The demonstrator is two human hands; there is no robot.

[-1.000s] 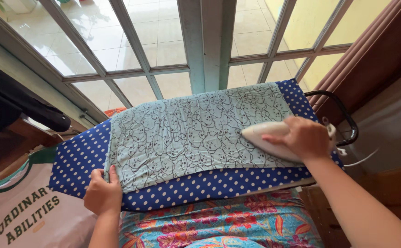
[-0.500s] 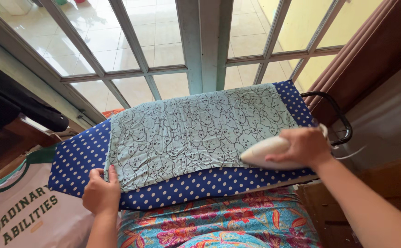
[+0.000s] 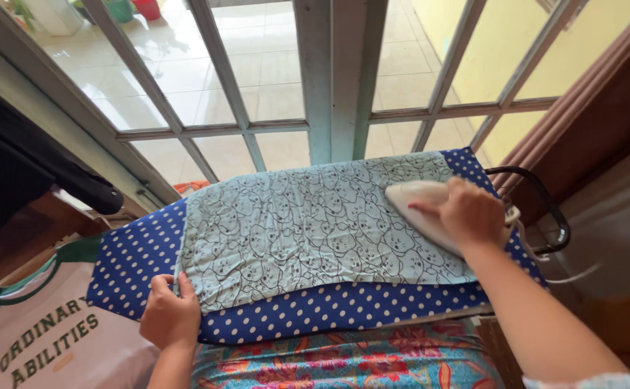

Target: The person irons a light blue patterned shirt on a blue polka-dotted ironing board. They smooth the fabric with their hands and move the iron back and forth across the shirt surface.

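A pale green cloth printed with cat outlines (image 3: pixel 300 230) lies flat on a blue ironing board with white dots (image 3: pixel 329 310). My right hand (image 3: pixel 470 212) grips a white iron (image 3: pixel 419 205), which rests on the cloth's far right part. My left hand (image 3: pixel 171 313) pinches the cloth's near left corner against the board's edge.
A white shirt with green trim (image 3: pixel 41 338) lies at the lower left. The board's black metal iron rest (image 3: pixel 553 209) sticks out at the right, with a white cord (image 3: pixel 574 276) beside it. A glazed door with pale frames (image 3: pixel 329 79) stands just behind the board. Brown curtain (image 3: pixel 582 108) at right.
The iron has slid away from me, from the cloth's near right edge up to its far right part. My left hand has kept its hold on the corner.
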